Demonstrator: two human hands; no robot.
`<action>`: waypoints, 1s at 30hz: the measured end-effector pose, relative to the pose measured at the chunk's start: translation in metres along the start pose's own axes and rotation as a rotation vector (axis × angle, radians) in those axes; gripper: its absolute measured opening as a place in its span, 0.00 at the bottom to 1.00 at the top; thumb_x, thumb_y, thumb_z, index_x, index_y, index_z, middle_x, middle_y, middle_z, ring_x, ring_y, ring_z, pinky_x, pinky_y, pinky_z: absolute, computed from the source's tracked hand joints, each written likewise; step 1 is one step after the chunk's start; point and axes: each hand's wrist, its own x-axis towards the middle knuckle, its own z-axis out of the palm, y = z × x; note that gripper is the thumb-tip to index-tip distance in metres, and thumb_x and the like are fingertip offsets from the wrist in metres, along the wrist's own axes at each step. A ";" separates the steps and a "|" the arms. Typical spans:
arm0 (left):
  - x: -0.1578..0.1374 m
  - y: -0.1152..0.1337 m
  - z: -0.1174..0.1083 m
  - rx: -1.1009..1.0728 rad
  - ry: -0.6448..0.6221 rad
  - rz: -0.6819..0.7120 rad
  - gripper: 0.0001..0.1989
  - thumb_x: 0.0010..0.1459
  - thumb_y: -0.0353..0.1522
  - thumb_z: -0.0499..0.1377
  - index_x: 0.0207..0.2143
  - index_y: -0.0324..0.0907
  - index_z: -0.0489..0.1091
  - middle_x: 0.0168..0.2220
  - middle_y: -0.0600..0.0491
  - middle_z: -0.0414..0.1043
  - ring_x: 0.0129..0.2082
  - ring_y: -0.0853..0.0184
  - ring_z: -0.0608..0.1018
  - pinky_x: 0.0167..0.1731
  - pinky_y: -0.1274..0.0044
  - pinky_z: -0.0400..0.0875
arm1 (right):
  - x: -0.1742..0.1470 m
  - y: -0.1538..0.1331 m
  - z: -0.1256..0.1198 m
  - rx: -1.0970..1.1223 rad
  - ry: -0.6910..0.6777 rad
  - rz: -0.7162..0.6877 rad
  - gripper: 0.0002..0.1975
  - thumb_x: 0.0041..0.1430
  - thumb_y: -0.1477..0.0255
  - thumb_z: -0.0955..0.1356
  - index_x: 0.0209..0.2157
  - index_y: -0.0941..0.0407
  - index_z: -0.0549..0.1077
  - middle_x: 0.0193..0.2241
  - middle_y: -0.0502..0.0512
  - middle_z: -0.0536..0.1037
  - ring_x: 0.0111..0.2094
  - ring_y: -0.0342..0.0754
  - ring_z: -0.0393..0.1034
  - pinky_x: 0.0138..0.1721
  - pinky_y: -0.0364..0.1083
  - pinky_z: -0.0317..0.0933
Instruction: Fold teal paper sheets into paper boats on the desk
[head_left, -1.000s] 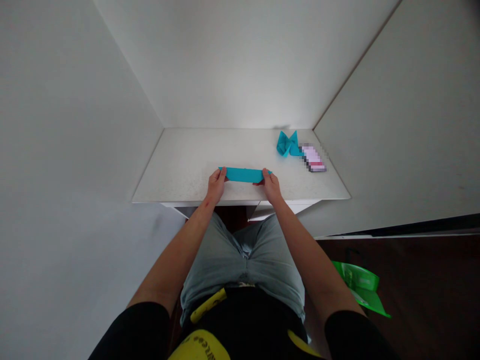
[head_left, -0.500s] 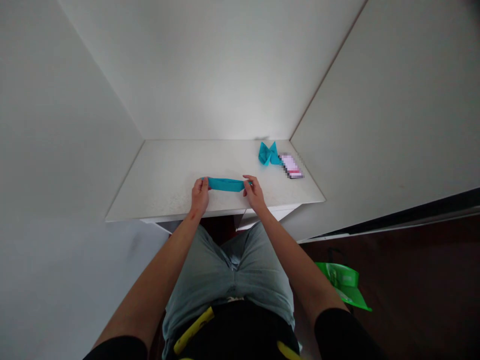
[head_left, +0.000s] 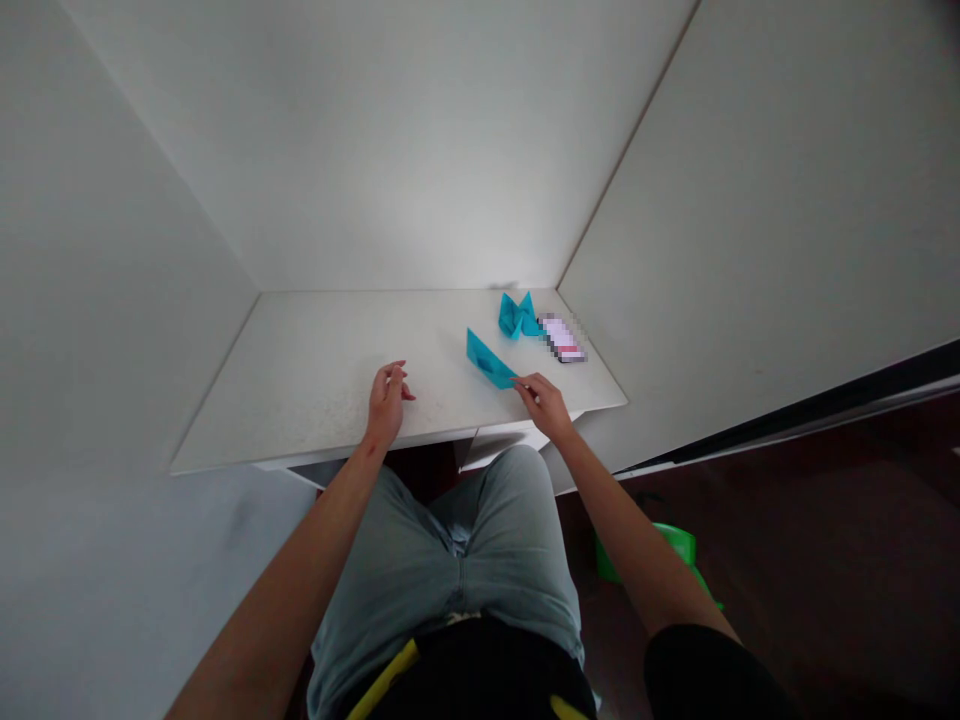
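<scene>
A folded blue paper boat [head_left: 487, 362] is pinched at its right tip by my right hand [head_left: 545, 402], over the right half of the white desk [head_left: 322, 350]. Its far end points up and to the left. My left hand [head_left: 386, 400] is apart from the paper, above the desk's front part, with its fingers loosely curled but separate and nothing in them. Beyond the boat, near the back wall, another folded blue paper piece [head_left: 519, 316] stands with two raised points.
A phone [head_left: 561, 338] with a blurred-out screen lies by the right wall, touching or close to the standing blue paper. White walls enclose the desk's back and sides. On the dark floor at right lies a green translucent object [head_left: 679, 545], partly behind my right arm.
My left hand has let go of the blue paper and drawn back slightly. The right hand still holds it, now turned so its free end points away. The whole view has shifted a little.
</scene>
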 end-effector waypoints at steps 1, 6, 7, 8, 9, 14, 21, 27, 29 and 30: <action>0.000 0.000 0.000 0.019 -0.012 0.006 0.28 0.65 0.57 0.60 0.49 0.43 0.75 0.39 0.52 0.72 0.27 0.72 0.72 0.28 0.77 0.77 | -0.002 0.005 -0.009 -0.044 0.036 0.011 0.17 0.76 0.60 0.65 0.49 0.52 0.83 0.39 0.59 0.80 0.35 0.51 0.72 0.41 0.50 0.70; -0.001 0.000 -0.001 0.109 -0.056 0.019 0.24 0.67 0.54 0.59 0.46 0.42 0.77 0.34 0.54 0.73 0.26 0.70 0.74 0.29 0.76 0.75 | -0.008 0.028 -0.041 -0.193 0.219 0.067 0.18 0.74 0.62 0.64 0.51 0.54 0.83 0.40 0.61 0.78 0.35 0.52 0.71 0.42 0.52 0.71; -0.001 0.001 -0.001 0.120 -0.062 0.016 0.24 0.67 0.53 0.59 0.46 0.42 0.77 0.34 0.54 0.73 0.27 0.70 0.74 0.29 0.76 0.74 | -0.008 0.032 -0.043 -0.206 0.243 0.082 0.18 0.74 0.62 0.64 0.51 0.55 0.83 0.41 0.62 0.77 0.35 0.53 0.71 0.42 0.53 0.71; -0.001 0.002 -0.001 0.133 -0.065 0.015 0.23 0.67 0.52 0.59 0.45 0.42 0.77 0.33 0.54 0.73 0.27 0.70 0.74 0.30 0.76 0.74 | -0.006 0.035 -0.044 -0.216 0.261 0.099 0.19 0.74 0.61 0.64 0.52 0.55 0.83 0.41 0.62 0.78 0.36 0.53 0.72 0.43 0.54 0.71; -0.002 0.003 -0.001 0.147 -0.068 0.017 0.23 0.67 0.52 0.59 0.44 0.41 0.77 0.33 0.54 0.73 0.26 0.70 0.74 0.30 0.76 0.74 | -0.004 0.039 -0.044 -0.225 0.270 0.119 0.19 0.74 0.61 0.64 0.52 0.55 0.83 0.41 0.63 0.78 0.36 0.54 0.72 0.44 0.54 0.71; -0.004 0.010 0.000 0.181 -0.071 0.030 0.21 0.66 0.50 0.59 0.42 0.42 0.77 0.32 0.54 0.74 0.25 0.71 0.74 0.30 0.76 0.72 | 0.017 0.055 -0.038 -0.226 0.271 0.243 0.18 0.70 0.61 0.66 0.52 0.55 0.82 0.44 0.63 0.79 0.34 0.53 0.71 0.45 0.55 0.70; -0.004 0.009 0.002 0.191 -0.063 0.018 0.21 0.64 0.50 0.60 0.41 0.42 0.76 0.29 0.55 0.73 0.24 0.70 0.74 0.28 0.76 0.71 | 0.018 0.052 -0.022 -0.082 0.424 0.285 0.24 0.63 0.56 0.70 0.54 0.57 0.74 0.34 0.51 0.71 0.32 0.48 0.64 0.36 0.49 0.65; -0.004 0.010 0.002 0.175 -0.084 -0.002 0.19 0.61 0.50 0.63 0.38 0.42 0.76 0.30 0.54 0.75 0.24 0.70 0.74 0.26 0.77 0.71 | 0.001 0.017 -0.014 0.068 0.285 0.319 0.16 0.63 0.55 0.69 0.40 0.54 0.76 0.24 0.44 0.65 0.26 0.46 0.59 0.32 0.47 0.59; -0.005 0.011 0.003 0.170 -0.092 -0.019 0.19 0.59 0.49 0.64 0.37 0.42 0.77 0.30 0.54 0.75 0.25 0.69 0.74 0.26 0.77 0.72 | -0.002 -0.018 -0.012 0.201 0.211 0.331 0.17 0.63 0.53 0.71 0.40 0.53 0.77 0.23 0.45 0.66 0.25 0.46 0.58 0.29 0.47 0.57; -0.005 0.012 0.003 0.169 -0.096 -0.027 0.18 0.58 0.49 0.64 0.37 0.43 0.77 0.30 0.54 0.75 0.25 0.69 0.75 0.26 0.77 0.72 | -0.004 -0.042 -0.010 0.274 0.181 0.312 0.17 0.63 0.53 0.72 0.40 0.52 0.78 0.24 0.46 0.67 0.25 0.46 0.59 0.29 0.47 0.58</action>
